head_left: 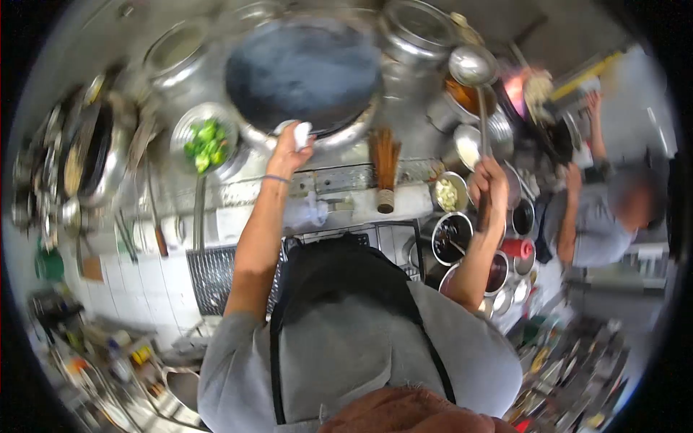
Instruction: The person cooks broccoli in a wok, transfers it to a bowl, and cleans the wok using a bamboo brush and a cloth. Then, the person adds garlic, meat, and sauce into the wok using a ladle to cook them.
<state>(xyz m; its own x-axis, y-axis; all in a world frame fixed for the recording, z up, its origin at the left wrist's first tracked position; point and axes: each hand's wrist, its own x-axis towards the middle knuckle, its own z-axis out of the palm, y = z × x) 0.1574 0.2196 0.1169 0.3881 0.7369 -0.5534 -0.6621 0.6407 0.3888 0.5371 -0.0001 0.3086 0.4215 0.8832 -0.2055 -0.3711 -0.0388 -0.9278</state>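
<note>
My left hand [292, 150] is closed on a folded white cloth [302, 135] at the near rim of a large dark wok [303, 79]. Pale smoke or steam hangs over the wok, and I make out no food in it. In my right hand [489, 184] is the handle of a long metal ladle [473, 66]. Its bowl is raised over a pot of orange-brown liquid [462, 97]; whether they touch I cannot tell. Between my hands lies a bamboo wok brush [385, 169]. Left of the wok, green broccoli [207, 146] sits in a long-handled strainer [200, 198].
Several containers crowd my right side, among them a bowl of chopped pale pieces [447, 195], a pot of dark sauce [452, 238] and a red bottle [516, 248]. At far right a co-worker [603, 216] stands by a flaming wok [530, 101]. Another wok [94, 148] is at left.
</note>
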